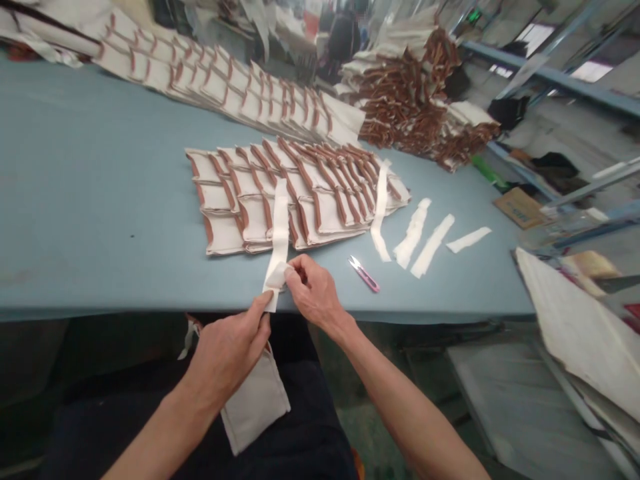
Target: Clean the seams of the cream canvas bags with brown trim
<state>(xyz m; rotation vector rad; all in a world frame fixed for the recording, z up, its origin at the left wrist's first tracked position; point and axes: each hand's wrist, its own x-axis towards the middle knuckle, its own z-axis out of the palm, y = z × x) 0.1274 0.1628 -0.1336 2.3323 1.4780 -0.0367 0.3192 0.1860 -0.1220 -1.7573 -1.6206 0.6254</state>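
A long white fabric strip [281,230] runs from the stack of cream pieces down to the table's near edge. My right hand [313,291] pinches the strip's lower end, fingers closed on it. My left hand [231,352] is below it, thumb and fingers closed on the same strip's bottom tip, and also holds a cream fabric piece [257,405] against my lap. Rows of cream pieces with brown trim [280,197] lie overlapped on the blue table [90,200] just beyond my hands.
Pink thread snips [365,274] lie right of my right hand. Several loose white strips [415,233] lie further right. More trimmed pieces run along the back [225,83], with a brown-trimmed heap [415,100] at the back right. Shelving and boards [580,333] stand at right.
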